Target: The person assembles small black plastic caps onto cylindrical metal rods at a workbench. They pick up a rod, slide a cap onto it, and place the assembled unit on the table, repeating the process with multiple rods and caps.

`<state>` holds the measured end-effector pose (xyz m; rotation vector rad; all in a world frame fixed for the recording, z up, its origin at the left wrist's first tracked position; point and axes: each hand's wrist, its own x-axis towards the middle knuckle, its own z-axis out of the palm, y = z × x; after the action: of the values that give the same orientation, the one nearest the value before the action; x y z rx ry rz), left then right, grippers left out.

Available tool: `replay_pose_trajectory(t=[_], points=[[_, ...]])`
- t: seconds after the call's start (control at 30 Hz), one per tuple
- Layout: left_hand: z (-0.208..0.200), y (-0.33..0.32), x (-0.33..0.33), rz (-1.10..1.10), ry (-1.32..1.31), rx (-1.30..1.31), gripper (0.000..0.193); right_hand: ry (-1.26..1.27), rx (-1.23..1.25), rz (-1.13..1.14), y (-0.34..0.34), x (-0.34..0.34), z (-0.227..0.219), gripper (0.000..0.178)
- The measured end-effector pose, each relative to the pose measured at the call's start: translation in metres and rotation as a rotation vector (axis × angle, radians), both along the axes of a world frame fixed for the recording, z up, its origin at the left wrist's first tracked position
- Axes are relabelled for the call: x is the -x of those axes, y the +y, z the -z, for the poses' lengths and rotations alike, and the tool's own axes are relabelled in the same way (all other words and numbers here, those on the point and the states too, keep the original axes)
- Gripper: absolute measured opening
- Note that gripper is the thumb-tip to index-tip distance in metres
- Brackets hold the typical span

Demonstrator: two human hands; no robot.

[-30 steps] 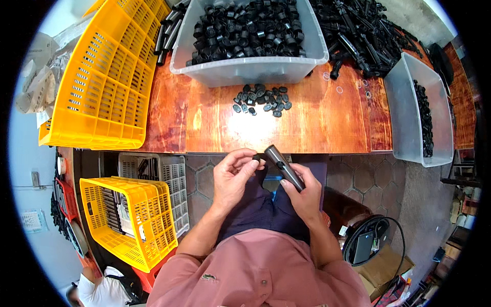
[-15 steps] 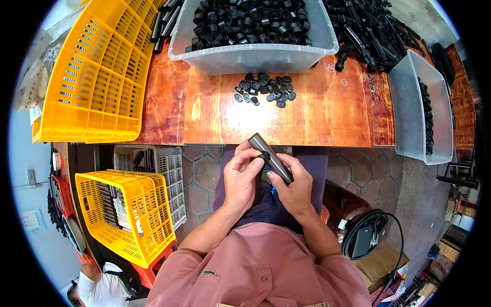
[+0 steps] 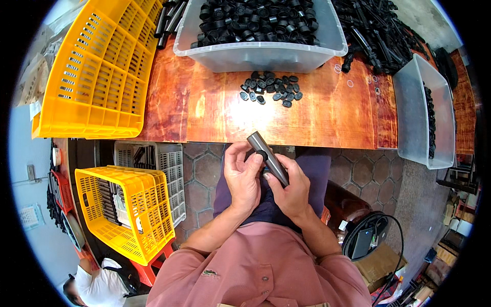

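Note:
Over my lap, just off the table's front edge, my right hand (image 3: 291, 185) grips a dark grey metal tube (image 3: 271, 159) that tilts up to the left. My left hand (image 3: 242, 176) pinches a small black plastic piece (image 3: 262, 154) between thumb and fingers, pressed against the tube's side. Part of that piece is hidden by the thumb. On the orange-brown wooden table (image 3: 215, 115) ahead lies a loose pile of small oval black plastic pieces (image 3: 271, 87).
Behind the pile stands a clear bin (image 3: 261, 57) of black rings. A yellow crate (image 3: 97, 77) leans at the left; another yellow crate (image 3: 125, 210) with tubes sits below. Another clear bin (image 3: 422, 120) stands at the right. A person (image 3: 105, 284) is at lower left.
The tube has shifted slightly to the left and stands a little steeper. My left thumb now presses on the black piece at the tube's side. The view has moved slightly.

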<state>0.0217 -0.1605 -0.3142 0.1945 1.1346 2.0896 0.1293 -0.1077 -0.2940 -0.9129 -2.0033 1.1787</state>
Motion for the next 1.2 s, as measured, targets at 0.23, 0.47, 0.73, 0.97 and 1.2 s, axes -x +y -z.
replay_pose_trajectory(t=[0.23, 0.47, 0.73, 0.97, 1.2], points=[[-0.010, 0.000, 0.007, 0.175, -0.062, -0.012, 0.055, 0.030, -0.107, -0.006, 0.000, 0.001, -0.001, 0.047], [-0.019, -0.004, 0.008, 0.218, 0.058, -0.005, 0.056, 0.057, -0.217, 0.005, -0.002, 0.001, 0.000, 0.047], [-0.017, -0.023, 0.004, 0.305, 0.637, 0.044, 0.069, 0.177, -0.060, -0.047, -0.008, -0.006, 0.021, 0.043], [-0.027, -0.018, 0.017, 0.364, 0.802, 0.080, 0.066, 0.098, -0.182, -0.027, -0.006, -0.006, 0.016, 0.036], [-0.034, -0.016, 0.018, 0.467, 0.158, -0.013, 0.065, 0.289, 0.453, -0.151, -0.008, -0.013, -0.016, 0.030]])
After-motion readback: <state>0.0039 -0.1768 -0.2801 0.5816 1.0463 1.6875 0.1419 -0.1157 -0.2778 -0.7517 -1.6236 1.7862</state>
